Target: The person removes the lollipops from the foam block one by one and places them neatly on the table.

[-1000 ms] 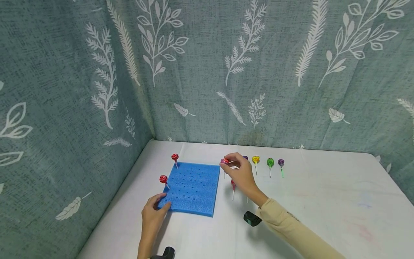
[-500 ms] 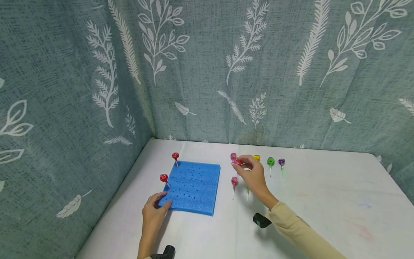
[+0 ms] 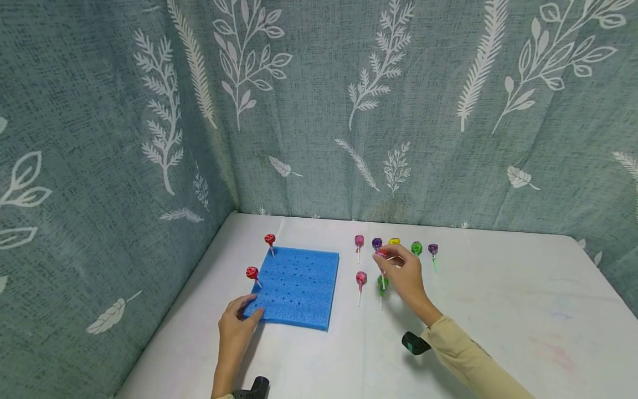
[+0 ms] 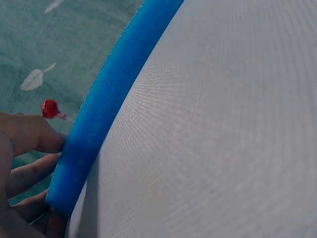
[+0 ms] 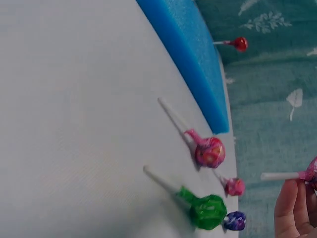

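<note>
My left hand (image 3: 236, 327) grips the near-left corner of a blue foam board (image 3: 299, 291) dotted with small holes. Two red lollipops stand in its left side, one at the far corner (image 3: 269, 239) and one nearer (image 3: 252, 272). With thumb and fingertips, my right hand (image 3: 406, 280) pinches a red-and-pink wrapped lollipop (image 5: 311, 173) by its head, the white stick pointing down in the head view. Below it a green lollipop (image 5: 208, 211) lies on the table, and a purple one (image 3: 376, 243) lies just behind.
Two pink lollipops, one far (image 3: 359, 240) and one near (image 3: 361, 277), lie right of the board. Yellow (image 3: 394, 241), green (image 3: 416, 247) and purple (image 3: 433, 249) ones lie along the back of the white table (image 3: 498, 310). A leaf-patterned curtain (image 3: 319, 138) hangs behind.
My right hand has moved to the right with the red-and-pink lollipop, away from the board. The far pink lollipop has come into view behind it. My left hand stays on the board's corner.
</note>
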Demonstrator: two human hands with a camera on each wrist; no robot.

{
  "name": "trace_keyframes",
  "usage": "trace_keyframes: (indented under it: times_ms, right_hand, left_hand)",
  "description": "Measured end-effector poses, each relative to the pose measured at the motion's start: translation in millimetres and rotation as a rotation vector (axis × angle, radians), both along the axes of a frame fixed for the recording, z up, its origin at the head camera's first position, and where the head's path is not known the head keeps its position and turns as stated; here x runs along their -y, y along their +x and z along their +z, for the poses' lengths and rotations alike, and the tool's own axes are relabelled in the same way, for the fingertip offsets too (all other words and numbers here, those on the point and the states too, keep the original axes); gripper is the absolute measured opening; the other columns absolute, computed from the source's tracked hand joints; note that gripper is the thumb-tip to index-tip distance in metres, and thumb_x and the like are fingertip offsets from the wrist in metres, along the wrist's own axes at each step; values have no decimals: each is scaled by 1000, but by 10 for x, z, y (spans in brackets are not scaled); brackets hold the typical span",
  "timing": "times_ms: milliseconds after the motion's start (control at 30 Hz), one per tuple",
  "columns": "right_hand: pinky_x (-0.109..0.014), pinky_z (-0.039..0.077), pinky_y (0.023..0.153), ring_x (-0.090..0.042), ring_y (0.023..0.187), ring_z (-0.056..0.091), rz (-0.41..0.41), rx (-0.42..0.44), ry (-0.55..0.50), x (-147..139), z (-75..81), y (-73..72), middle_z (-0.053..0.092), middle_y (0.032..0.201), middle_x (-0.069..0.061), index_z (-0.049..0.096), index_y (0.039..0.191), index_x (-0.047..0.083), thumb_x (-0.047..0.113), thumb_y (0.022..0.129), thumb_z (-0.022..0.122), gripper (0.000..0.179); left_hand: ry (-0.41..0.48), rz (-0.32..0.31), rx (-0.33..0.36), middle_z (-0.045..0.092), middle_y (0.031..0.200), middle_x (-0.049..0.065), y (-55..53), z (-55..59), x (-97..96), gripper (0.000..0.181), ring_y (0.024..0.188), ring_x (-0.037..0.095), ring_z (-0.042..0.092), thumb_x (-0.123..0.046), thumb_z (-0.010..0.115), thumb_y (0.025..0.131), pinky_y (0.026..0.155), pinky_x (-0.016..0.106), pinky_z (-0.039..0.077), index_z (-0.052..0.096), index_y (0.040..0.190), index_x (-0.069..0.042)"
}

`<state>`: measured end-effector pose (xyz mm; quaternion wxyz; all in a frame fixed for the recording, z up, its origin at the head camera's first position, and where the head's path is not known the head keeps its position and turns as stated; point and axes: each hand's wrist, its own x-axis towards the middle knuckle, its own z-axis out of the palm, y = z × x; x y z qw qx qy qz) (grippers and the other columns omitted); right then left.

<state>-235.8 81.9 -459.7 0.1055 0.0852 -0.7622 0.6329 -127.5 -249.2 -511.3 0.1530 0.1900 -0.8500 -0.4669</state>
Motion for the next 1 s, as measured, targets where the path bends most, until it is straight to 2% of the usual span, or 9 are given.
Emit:
trace_keyframes:
  times_ms: [33,200,500,633,1000]
  right_hand:
    - [-24,53,59,-19,73,59,1,5,-4,-26,-63,-34,64,94,-10,66,104,3,22,84,72,29]
    - [-32,55,57,-20,67,59,-10,58,-8,-96,-111,-23,63,88,-14,65,105,3,25,85,71,31]
    - [-29,54,54,-22,65,60,-59,106,4,-195,-236,-38,61,87,-13,64,106,0,23,86,70,31]
    - [-29,55,54,-20,66,60,-79,145,-1,-221,-244,-40,60,87,-12,63,106,0,19,86,69,28]
    - [-29,56,57,-18,65,62,-70,270,9,-339,-288,-63,59,87,-15,62,104,-1,18,86,69,27]
  left_hand:
    - [4,-2,-7,52,128,22,0,-2,3,37,119,41,48,-9,69,83,100,50,39,62,118,-1]
    - [13,-7,-24,52,127,21,-3,-8,9,36,120,40,49,-9,69,83,100,50,39,63,118,-1]
    - [15,-3,-18,52,128,21,6,4,4,36,119,40,49,-9,69,83,100,50,39,63,118,-2]
    - [15,-3,-14,52,128,22,9,11,-3,36,119,40,49,-10,69,83,100,50,39,62,118,-1]
    - [5,8,-1,52,128,22,-3,-10,-10,36,119,40,48,-10,69,84,100,50,39,62,119,-2]
